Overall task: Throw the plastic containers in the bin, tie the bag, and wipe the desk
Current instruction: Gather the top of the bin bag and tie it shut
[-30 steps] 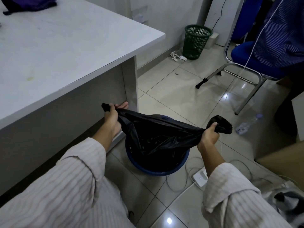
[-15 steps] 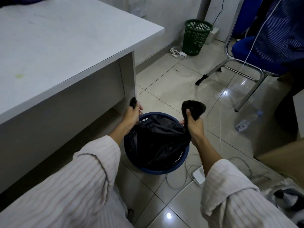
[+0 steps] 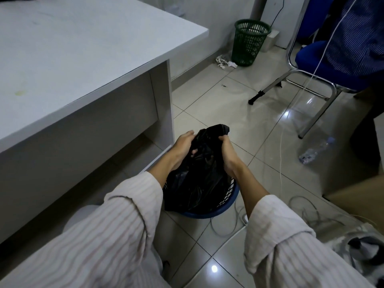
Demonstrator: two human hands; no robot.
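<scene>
A black bin bag (image 3: 199, 179) sits in a blue mesh bin (image 3: 226, 204) on the tiled floor beside the desk's end panel. My left hand (image 3: 184, 145) and my right hand (image 3: 225, 148) are close together above the bin, each gripping a gathered corner of the bag's mouth. A bunched end of the bag (image 3: 218, 129) sticks up between them. The bag's contents are hidden. The white desk (image 3: 83, 50) fills the upper left and has a small yellowish stain (image 3: 19, 92) near its front edge.
A green mesh bin (image 3: 249, 44) stands by the far wall with crumpled paper (image 3: 224, 62) beside it. A blue chair (image 3: 324, 61) with metal legs stands at right. A plastic bottle (image 3: 315, 151) lies on the floor. White cables and a power adapter (image 3: 245, 218) lie behind the blue bin.
My hands held the bag's two corners stretched wide apart, then drew them inward. They now meet over the bin with the bag's mouth bunched together.
</scene>
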